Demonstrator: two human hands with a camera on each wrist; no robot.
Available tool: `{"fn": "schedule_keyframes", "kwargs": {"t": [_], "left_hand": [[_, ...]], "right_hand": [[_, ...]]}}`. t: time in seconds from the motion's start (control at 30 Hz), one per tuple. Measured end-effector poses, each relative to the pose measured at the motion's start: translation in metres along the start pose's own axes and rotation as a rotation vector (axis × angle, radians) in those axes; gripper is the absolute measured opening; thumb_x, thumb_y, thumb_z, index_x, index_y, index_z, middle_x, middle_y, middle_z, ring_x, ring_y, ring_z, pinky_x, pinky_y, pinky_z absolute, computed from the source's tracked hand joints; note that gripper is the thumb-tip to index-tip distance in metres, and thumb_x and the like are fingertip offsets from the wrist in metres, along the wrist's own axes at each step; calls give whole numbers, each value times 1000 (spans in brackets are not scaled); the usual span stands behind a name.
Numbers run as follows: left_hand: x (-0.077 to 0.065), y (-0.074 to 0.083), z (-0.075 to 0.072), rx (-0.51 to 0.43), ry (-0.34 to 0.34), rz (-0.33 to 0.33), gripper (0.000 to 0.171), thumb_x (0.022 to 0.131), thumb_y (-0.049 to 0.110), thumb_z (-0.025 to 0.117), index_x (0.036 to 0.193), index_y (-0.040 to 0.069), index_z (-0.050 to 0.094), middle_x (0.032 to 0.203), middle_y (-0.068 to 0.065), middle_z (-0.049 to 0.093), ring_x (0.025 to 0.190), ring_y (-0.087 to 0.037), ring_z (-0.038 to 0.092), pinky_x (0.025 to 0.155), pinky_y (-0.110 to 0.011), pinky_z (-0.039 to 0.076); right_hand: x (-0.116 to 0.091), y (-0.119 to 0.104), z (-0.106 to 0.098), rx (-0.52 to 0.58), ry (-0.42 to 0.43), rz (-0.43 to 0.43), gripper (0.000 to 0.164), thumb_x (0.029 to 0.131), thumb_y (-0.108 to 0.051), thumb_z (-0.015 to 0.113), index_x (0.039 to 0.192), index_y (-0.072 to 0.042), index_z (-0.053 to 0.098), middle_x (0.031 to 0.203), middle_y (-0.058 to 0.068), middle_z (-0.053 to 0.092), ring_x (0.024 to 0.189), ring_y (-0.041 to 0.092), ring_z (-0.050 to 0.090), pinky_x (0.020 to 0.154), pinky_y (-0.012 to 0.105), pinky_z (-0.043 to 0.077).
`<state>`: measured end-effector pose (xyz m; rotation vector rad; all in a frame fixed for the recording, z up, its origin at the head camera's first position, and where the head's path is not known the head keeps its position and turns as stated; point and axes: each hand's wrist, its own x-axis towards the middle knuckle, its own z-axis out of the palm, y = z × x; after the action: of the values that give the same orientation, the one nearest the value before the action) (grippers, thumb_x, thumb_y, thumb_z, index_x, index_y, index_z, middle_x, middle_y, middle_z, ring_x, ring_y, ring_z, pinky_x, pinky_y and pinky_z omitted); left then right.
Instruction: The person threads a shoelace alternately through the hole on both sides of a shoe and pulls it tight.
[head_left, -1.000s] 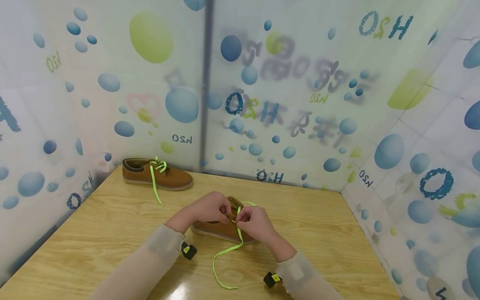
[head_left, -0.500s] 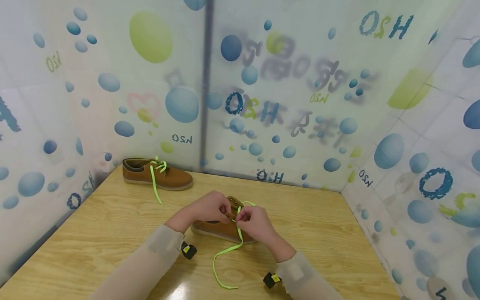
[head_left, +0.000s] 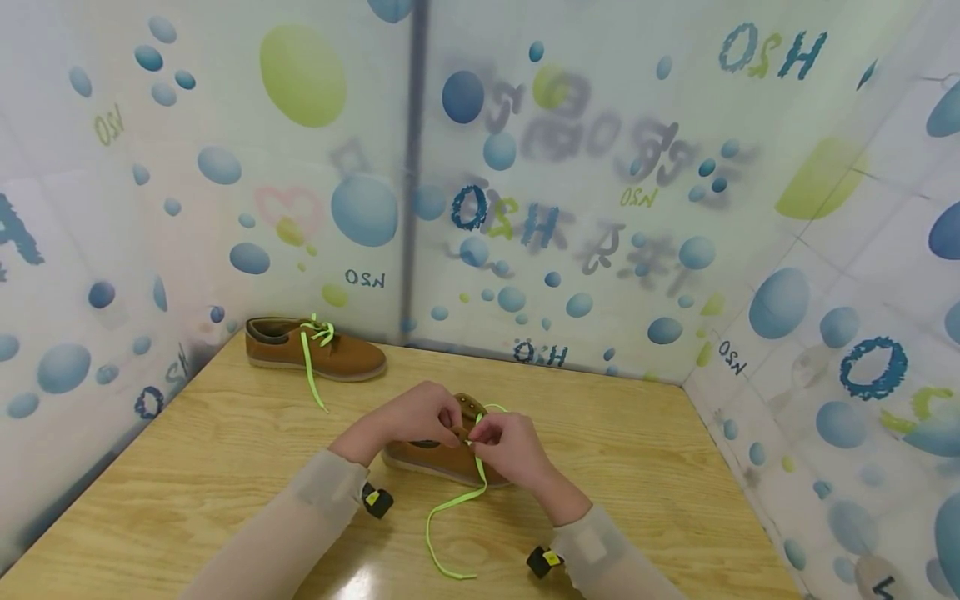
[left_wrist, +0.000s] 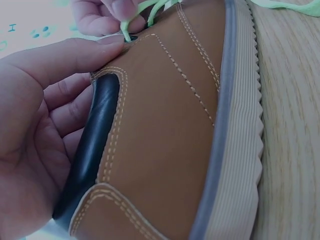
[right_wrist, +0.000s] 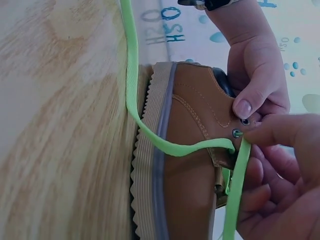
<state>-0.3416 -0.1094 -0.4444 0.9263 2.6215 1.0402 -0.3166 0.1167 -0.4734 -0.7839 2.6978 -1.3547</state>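
Note:
A brown shoe (head_left: pixel 442 461) with a dark collar lies sole down on the table, toe to the right. Its eyelet flap is pinched by my left hand (head_left: pixel 423 414), the thumb outside and the other fingers inside the opening, as the left wrist view shows. Between my right hand's (head_left: pixel 513 446) thumb and finger is a lime-green shoelace (right_wrist: pixel 238 185), held close against an eyelet (right_wrist: pixel 237 133). Some of the lace passes through the eyelet. The eyelet above it (right_wrist: pixel 245 121), beside the left thumb, has no lace showing. A long lace end (head_left: pixel 450 502) trails onto the table.
Another brown shoe (head_left: pixel 315 348), its green lace tied at the top, stands at the back left of the wooden table (head_left: pixel 622 467). Printed curtain walls (head_left: pixel 555 167) with bubbles and letters enclose the back and sides.
Both hands and the shoe keep nearly the same place. Only the right fingertips shift slightly at the eyelets, with the lace in them.

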Motion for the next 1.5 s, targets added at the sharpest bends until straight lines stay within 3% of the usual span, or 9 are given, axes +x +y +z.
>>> {"fn": "schedule_keyframes", "kwargs": {"t": [0.37,0.5,0.7,0.87,1.0,1.17,1.37,1.5], "left_hand": [[-1,-2,-1,-41,-14,-4,12,84,8,85,80,16,77,73,9,69,65,-5,59,65,-24,52],[-1,-3,-3,-29,-25,27,15,94,16,78,80,14,78,70,10,67,61,-5,56,62,-24,50],[1,-5,-5,-102,-16,-16,35,108,19,59,78,11,76,66,5,64,58,-8,57,61,-24,51],[2,-5,-5,4,-38,-17,21,103,9,66,94,15,83,83,8,74,67,-6,59,69,-25,52],[1,-5,-4,14,-44,-18,20,98,2,70,102,16,85,98,6,80,81,-5,67,79,-27,58],[-1,-4,-3,-14,-29,-15,22,95,-2,71,98,14,86,94,4,80,75,-7,64,74,-26,57],[4,-6,2,33,48,-35,23,89,-2,74,86,18,85,84,8,77,74,-6,65,71,-26,57],[5,-6,4,62,64,-37,22,88,-1,76,81,20,82,82,10,75,74,-5,65,71,-27,57]], "right_hand": [[-1,0,6,-75,87,-11,5,90,-6,80,90,-9,76,79,0,74,67,4,63,60,22,54],[-1,2,7,-94,88,-34,4,91,-9,82,90,-11,78,76,-1,72,65,3,60,59,22,52],[0,4,5,-101,57,-52,7,93,-11,82,90,-13,76,74,-4,68,63,4,55,56,21,48],[-1,4,4,-98,48,-63,7,93,-12,82,90,-14,76,74,-4,69,61,3,56,55,21,48],[-2,3,3,-97,30,-56,8,94,-13,82,90,-14,75,74,-4,70,60,3,57,55,21,49],[-2,1,4,-98,28,-52,8,93,-12,82,89,-13,76,75,-3,71,61,3,57,56,21,49],[-2,3,4,-101,37,-57,9,93,-14,83,89,-13,75,75,-3,70,62,2,57,57,20,50],[-2,3,4,-112,43,-72,10,93,-15,83,89,-14,75,76,-4,69,63,2,57,58,21,50]]}}
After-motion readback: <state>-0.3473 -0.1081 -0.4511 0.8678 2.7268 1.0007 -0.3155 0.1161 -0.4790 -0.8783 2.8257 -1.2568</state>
